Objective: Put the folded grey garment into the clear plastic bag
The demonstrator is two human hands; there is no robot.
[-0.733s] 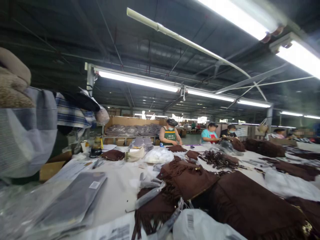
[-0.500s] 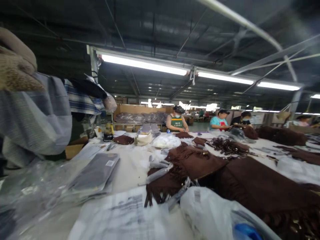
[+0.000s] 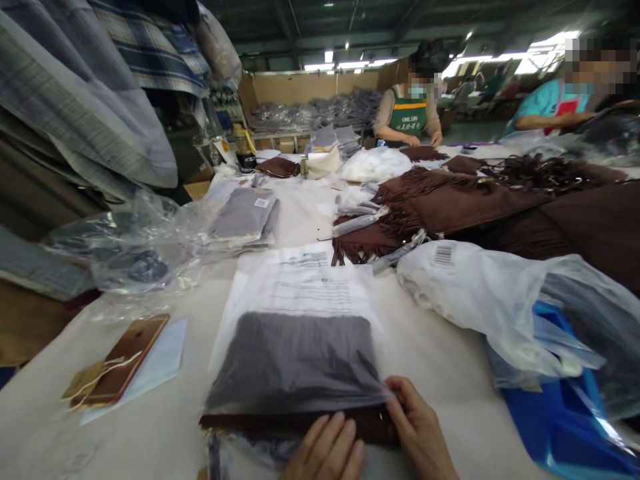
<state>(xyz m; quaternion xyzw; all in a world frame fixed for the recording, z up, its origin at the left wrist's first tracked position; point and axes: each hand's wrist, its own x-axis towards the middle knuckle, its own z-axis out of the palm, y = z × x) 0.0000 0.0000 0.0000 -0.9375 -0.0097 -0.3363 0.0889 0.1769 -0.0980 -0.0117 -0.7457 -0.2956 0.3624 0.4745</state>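
Observation:
A clear plastic bag (image 3: 305, 293) with printed text lies flat on the white table (image 3: 440, 353) in front of me. It holds a folded grey piece (image 3: 295, 357). A dark brown strip (image 3: 260, 421) shows along the bag's near edge. My right hand (image 3: 423, 433) pinches the bag's near right corner between thumb and finger. My left hand (image 3: 327, 452) lies beside it with its fingers flat on the brown strip at the bag's mouth, gripping nothing.
A gold-brown phone (image 3: 120, 360) lies on paper at the left. Crumpled clear plastic (image 3: 130, 247) and a stack of bagged grey pieces (image 3: 245, 217) sit behind it. Brown fringed bags (image 3: 440, 207), a white plastic bag (image 3: 475, 293) and a blue bag (image 3: 565, 407) fill the right. Two co-workers (image 3: 410, 110) stand across the table.
The view has dropped from the hall and ceiling lights down to the table in front of me. Both hands and the flat bag with the grey piece have come into sight.

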